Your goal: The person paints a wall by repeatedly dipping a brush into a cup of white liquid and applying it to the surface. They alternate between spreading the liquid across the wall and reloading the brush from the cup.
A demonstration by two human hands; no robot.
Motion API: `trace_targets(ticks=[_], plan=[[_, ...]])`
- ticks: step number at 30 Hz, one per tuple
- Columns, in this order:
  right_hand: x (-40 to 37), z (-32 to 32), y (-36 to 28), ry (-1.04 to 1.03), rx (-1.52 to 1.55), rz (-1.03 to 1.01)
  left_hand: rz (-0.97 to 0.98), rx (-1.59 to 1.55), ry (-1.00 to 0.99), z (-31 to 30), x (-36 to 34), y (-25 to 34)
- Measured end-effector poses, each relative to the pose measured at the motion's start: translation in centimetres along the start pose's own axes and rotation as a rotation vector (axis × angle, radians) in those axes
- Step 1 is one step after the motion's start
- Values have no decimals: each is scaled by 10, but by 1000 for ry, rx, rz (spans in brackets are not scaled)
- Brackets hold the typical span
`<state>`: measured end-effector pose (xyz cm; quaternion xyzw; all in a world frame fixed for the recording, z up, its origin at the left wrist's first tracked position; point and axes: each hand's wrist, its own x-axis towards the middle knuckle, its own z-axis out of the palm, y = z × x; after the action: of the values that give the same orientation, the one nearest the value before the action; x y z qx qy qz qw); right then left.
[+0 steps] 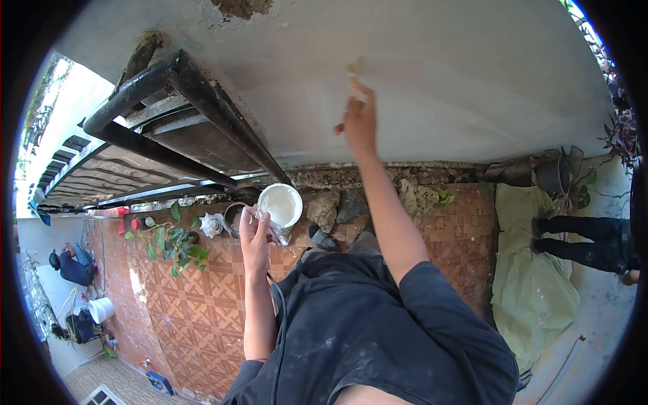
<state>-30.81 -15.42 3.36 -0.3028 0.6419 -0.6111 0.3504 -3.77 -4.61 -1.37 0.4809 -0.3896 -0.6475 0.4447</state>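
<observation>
My right hand (pixel 360 123) is raised against the pale wall (pixel 466 81), its fingers closed on a paintbrush (pixel 353 71). The tip of the brush is blurred and seems to meet the wall surface. Low in front of my body, my left hand (pixel 256 240) grips a small white tub (pixel 282 227) by its side. Its round mouth faces up and shows whitish paint inside. Part of the tub's wall is hidden behind my fingers.
A black metal gate frame (pixel 202 101) juts out at the left. Rocks (pixel 322 210) line the wall's foot, with potted plants (pixel 181 244) on the tiled floor (pixel 202 297). One person (pixel 74 264) crouches far left; another (pixel 584 237) stands right, by a green sheet (pixel 526 283).
</observation>
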Motion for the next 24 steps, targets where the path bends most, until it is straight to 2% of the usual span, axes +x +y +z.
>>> trace_targets(ticks=[4, 8, 10, 12, 15, 17, 18, 20, 22, 24], plan=[[-19, 46, 11, -220, 95, -33, 8, 1, -10, 4, 0, 5], [-10, 18, 9, -217, 197, 83, -10, 12, -28, 5, 4, 8], [4, -21, 7, -68, 292, 94, -9, 33, -60, 5, 8, 7], [19, -63, -3, 102, 209, 79, -23, 43, -68, 9, 10, 8], [26, -114, -11, 211, 268, 42, -42, 57, -78, 14, 10, 11], [27, -129, -9, 374, 376, -78, -51, 55, -79, 17, 10, 10], [27, -124, -12, 372, 373, -74, -51, 45, -83, 18, 9, 9], [24, -100, -20, 505, 334, -102, -59, 38, -81, 17, 6, 5], [28, -63, -14, 345, 160, -57, -63, 23, -72, 14, 7, 1], [19, -17, -4, 189, 115, -76, -65, 46, -77, 13, 6, 2]])
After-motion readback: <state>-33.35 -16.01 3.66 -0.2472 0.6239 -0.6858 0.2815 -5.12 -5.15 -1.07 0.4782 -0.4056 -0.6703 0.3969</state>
